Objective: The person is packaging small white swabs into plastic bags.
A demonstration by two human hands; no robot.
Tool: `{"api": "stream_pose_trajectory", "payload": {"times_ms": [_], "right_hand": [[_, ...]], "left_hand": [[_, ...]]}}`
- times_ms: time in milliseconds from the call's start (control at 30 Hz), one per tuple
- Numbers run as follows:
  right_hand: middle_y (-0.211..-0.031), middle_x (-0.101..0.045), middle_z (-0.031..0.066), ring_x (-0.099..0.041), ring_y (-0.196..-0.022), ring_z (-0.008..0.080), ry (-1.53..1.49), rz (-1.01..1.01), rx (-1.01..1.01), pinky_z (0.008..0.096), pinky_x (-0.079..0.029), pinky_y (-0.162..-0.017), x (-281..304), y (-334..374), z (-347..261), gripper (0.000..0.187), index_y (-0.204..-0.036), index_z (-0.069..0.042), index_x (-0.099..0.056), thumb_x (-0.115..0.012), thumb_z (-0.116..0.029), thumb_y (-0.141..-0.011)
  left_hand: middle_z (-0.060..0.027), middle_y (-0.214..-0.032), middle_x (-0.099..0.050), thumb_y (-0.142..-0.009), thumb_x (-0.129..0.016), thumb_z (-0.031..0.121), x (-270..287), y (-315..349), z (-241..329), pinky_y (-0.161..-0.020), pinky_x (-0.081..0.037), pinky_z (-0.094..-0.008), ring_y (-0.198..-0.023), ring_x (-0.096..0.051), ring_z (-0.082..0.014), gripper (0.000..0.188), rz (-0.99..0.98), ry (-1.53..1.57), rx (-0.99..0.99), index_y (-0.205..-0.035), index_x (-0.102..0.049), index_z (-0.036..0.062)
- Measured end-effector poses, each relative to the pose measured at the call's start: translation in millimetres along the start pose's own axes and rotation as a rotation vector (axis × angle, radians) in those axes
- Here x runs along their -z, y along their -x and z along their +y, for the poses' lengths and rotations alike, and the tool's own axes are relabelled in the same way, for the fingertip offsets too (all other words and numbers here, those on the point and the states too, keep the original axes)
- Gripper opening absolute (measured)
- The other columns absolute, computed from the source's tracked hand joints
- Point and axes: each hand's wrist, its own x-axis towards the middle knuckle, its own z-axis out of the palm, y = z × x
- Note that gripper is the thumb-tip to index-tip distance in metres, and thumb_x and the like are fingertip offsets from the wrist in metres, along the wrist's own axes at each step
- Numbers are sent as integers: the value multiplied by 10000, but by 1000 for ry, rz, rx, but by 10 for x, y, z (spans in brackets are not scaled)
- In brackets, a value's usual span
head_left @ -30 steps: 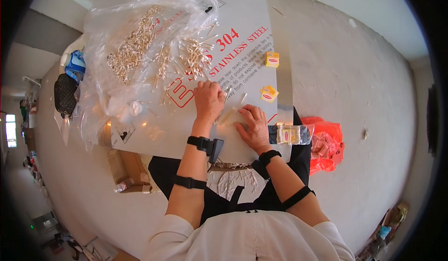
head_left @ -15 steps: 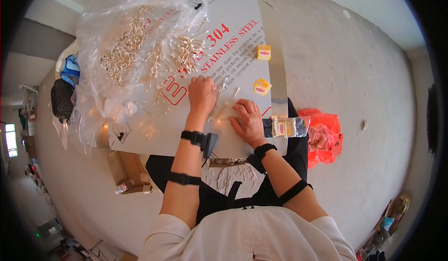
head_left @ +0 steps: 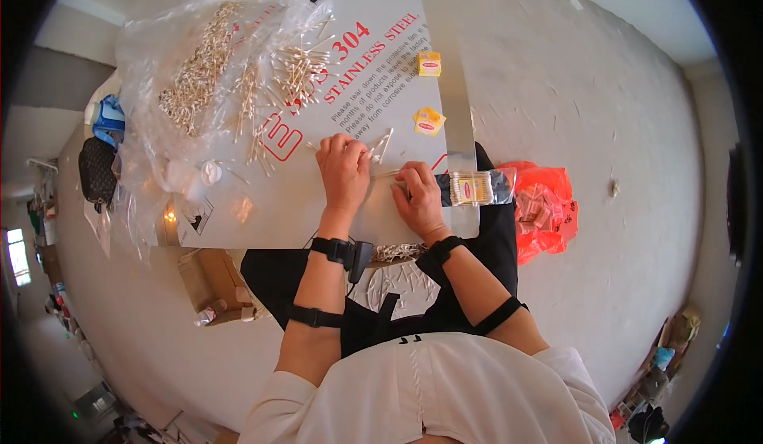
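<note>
Near the table's front edge, my left hand point(head_left: 343, 175) is closed, fingers curled down; whatever lies under its fingertips is hidden. A few loose cotton swabs point(head_left: 384, 145) lie just beyond its right side. My right hand point(head_left: 420, 199) is beside it, fingers bent, with the end of a pale cotton swab point(head_left: 385, 175) sticking out from its fingertips toward the left hand. Right of that hand, a clear packet of cotton swabs point(head_left: 477, 188) with a yellow label lies at the table's edge.
A large clear plastic bag point(head_left: 159, 71) spills a heap of cotton swabs point(head_left: 302, 69) across the metal-topped table point(head_left: 318, 225). Yellow label cards point(head_left: 429, 121) lie by the right edge. A red plastic bag point(head_left: 548, 206) sits right of my leg; a cardboard box point(head_left: 208, 281) stands below.
The view has shifted slightly. My right hand has drawn its fingers in from a more spread pose, and my left hand has come lower, nearer the loose swabs and the right hand.
</note>
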Motion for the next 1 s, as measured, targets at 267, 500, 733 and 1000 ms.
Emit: {"api": "stream_pose_trajectory", "payload": {"times_ms": [267,500,733,1000], "right_hand": [[-947,-545,132,-547,-887,342,-5,-10,50,419,-463,-787,23,34,-4,183,-860,-37,-533,-636,-13,-710],[-948,-541,127,-540,-880,331,17,0,88,417,-460,-784,36,0,-17,182,-856,-32,-531,-637,-26,-708],[-963,-541,125,-540,-901,326,44,-21,72,413,-461,-797,35,28,34,185,-862,-31,-539,-639,-33,-707],[-962,-544,128,-543,-904,330,35,-25,92,418,-465,-793,-46,12,-33,184,-863,-27,-542,-638,-30,-706]], "left_hand": [[-49,-870,-560,-679,-749,102,-203,-240,-40,-787,-379,-431,-940,-503,-290,156,-207,-129,80,-735,-604,101],[-59,-893,-569,-713,-712,91,-237,-232,-112,-815,-375,-443,-981,-493,-292,116,-188,-150,44,-736,-598,99],[-51,-891,-565,-719,-690,89,-211,-234,-19,-815,-374,-451,-962,-496,-290,115,-213,-96,80,-719,-575,95],[-32,-812,-582,-793,-681,110,-109,-412,-148,-770,-428,-359,-836,-529,-204,95,126,341,145,-788,-594,70]]}}
